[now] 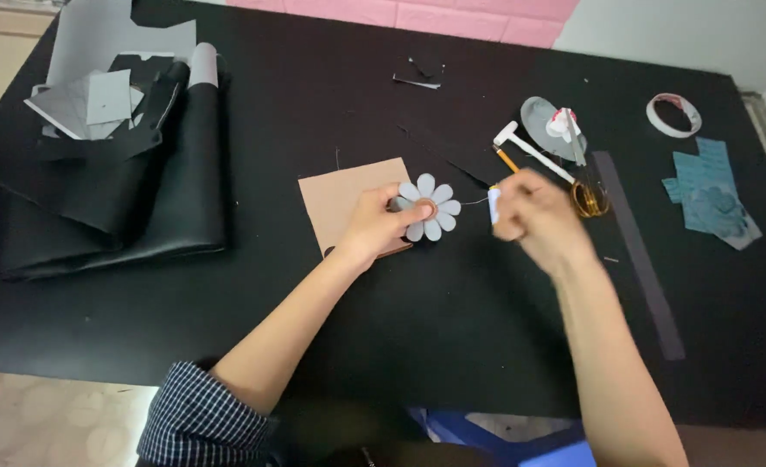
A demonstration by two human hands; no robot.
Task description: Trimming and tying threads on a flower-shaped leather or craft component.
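Checked sleeve (200, 422) nearest, at the desk's (452, 346) front edge. Left hand (374, 227) pinches a pale paper flower (429, 207) by its left petals, over a tan card (348, 201) mid-desk. Flower looks light, thin, easily creased; best held at the brown centre. Right hand (534, 214), blurred, fingers closed on a small white tube (494, 206). Beyond: tape roll (673, 114), black sheets (124, 199) far left.

Pale grey flower (429, 207) with brown centre; tan card (341, 197); black desk (314, 311); blue-and-white checked sleeve (197, 419); teal scraps (710, 190).
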